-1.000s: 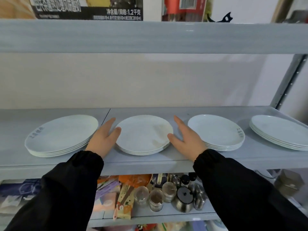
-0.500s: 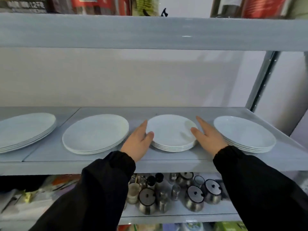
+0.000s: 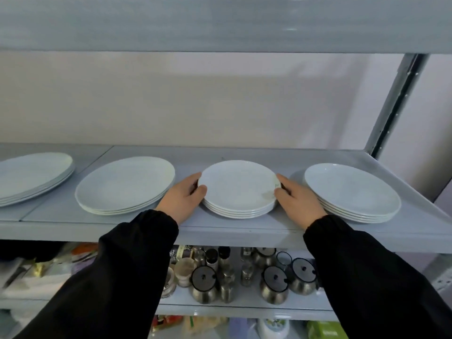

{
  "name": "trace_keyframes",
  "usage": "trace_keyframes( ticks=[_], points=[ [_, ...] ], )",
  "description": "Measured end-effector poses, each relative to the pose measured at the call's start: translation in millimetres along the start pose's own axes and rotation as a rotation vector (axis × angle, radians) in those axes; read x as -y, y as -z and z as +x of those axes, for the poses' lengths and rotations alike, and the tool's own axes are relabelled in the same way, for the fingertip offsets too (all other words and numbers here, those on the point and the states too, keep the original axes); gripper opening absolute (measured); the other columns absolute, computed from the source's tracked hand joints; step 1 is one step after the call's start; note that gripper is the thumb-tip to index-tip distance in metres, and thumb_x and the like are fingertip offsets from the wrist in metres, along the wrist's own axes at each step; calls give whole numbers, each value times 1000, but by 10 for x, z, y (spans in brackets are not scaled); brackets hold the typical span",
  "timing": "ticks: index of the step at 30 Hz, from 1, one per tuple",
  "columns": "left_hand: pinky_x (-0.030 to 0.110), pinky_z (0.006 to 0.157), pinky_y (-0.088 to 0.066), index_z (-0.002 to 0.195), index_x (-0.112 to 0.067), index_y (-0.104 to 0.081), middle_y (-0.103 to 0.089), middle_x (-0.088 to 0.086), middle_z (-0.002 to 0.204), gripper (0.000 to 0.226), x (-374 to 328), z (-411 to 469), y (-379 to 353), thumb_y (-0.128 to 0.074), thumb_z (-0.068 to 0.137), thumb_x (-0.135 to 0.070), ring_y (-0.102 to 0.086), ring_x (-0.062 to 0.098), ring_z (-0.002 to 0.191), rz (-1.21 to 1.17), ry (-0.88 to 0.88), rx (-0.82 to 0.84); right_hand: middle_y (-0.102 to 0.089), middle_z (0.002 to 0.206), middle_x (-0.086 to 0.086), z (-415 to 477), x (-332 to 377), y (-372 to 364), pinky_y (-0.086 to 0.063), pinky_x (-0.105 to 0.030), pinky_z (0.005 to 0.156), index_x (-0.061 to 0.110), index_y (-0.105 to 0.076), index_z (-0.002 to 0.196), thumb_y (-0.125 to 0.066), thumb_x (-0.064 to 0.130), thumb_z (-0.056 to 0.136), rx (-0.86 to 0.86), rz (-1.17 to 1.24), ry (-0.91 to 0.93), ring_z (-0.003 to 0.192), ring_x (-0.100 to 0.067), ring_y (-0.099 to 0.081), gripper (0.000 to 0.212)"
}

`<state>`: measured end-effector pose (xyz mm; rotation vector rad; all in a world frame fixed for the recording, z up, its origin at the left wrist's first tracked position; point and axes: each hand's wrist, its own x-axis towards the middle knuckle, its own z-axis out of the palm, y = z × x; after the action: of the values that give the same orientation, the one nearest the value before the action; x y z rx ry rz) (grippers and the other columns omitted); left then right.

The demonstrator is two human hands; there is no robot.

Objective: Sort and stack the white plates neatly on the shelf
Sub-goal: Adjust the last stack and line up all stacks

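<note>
Small plate stack (image 3: 238, 189), mid-shelf (image 3: 244, 231), between larger stacks; left hand (image 3: 184, 200) and right hand (image 3: 297, 201) cupping opposite rims, fingers grasping. Risk: uneven lift, top plates sliding off

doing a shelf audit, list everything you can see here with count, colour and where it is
plate stacks: four, white, in a row along the middle shelf; the leftmost is cut off by the frame edge
middle shelf: one, pale grey, holds the plates
upper shelf: one, grey, across the top
upright post: one, grey metal, at the right
lidded metal pots: several, silver with dark lids, lower shelf, centre to right
packets: blurred, mixed colours, lower shelf left; count unclear
left hand: one, black sleeve, on the left rim of the third stack from the left
right hand: one, black sleeve, on its right rim
</note>
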<state>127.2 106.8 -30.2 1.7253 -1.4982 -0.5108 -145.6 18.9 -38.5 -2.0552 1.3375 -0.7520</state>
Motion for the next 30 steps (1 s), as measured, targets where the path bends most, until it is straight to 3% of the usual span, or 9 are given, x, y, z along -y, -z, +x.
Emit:
trace_keyframes(
  ticks=[4,8,12,15,17,18,21,25,30],
  points=[
    [25,84,-42,118,-32,-56,-67,-10,107,23,43,22,14,-46,97,-31,-60,8,100,20,-48,16,-67,99,-7,1,16,14,-49,-36,87,23,-56,108,-38,44,81,-12,6,24,93,-25,-60,39],
    [21,75,-42,122,-37,-54,-67,-11,99,27,92,42,32,-43,97,-35,-60,2,92,49,-83,39,-69,101,-1,-35,59,12,-49,-36,89,26,-57,113,-39,41,83,-26,24,26,95,-21,-61,38],
    [26,75,-45,123,-38,-52,-65,-10,95,29,111,51,27,-42,97,-37,-59,3,89,24,-79,61,-69,106,5,-56,106,17,-47,-35,90,33,-58,117,-44,31,89,-30,52,1,101,-18,-62,31],
    [29,88,-43,133,-39,-44,-61,-14,120,40,145,67,47,-42,94,-47,-56,4,109,-12,-69,111,-53,141,10,-81,128,21,-37,-31,104,32,-46,142,-53,35,94,-41,113,-28,130,-14,-48,48],
    [31,107,-33,148,-38,-29,-40,-13,148,60,127,44,58,-44,92,-55,-39,9,134,-56,-28,96,-32,154,15,-136,139,64,-25,-27,113,31,-26,153,-57,43,93,-61,117,-18,140,-7,-31,69],
    [29,110,-27,152,-36,-21,-31,-13,152,65,95,17,54,-45,94,-53,-31,9,139,-52,-19,74,-29,154,17,-176,145,115,-24,-25,113,33,-22,154,-58,45,92,-60,78,33,140,-4,-29,72],
    [30,113,-23,153,-35,-16,-24,-10,157,65,-74,-34,-32,-47,97,-44,-24,9,143,-15,-87,-38,-32,151,23,-313,129,393,-29,-22,109,41,-21,152,-59,42,91,-88,15,174,134,2,-33,72],
    [33,111,-30,152,-33,-23,-37,-5,152,59,-592,-43,-377,-46,98,-38,-33,10,138,-30,-164,-161,-43,144,28,-449,-118,928,-36,-23,97,50,-22,149,-56,34,94,-201,76,159,124,-1,-42,66],
    [26,116,-18,153,-26,-20,-23,-9,158,55,-1250,-156,-1066,-40,101,-25,-22,6,144,-12,-291,-35,-35,151,23,-477,-713,1467,-29,-24,108,43,-25,150,-53,35,96,-238,44,58,136,-6,-36,61]
  ],
)
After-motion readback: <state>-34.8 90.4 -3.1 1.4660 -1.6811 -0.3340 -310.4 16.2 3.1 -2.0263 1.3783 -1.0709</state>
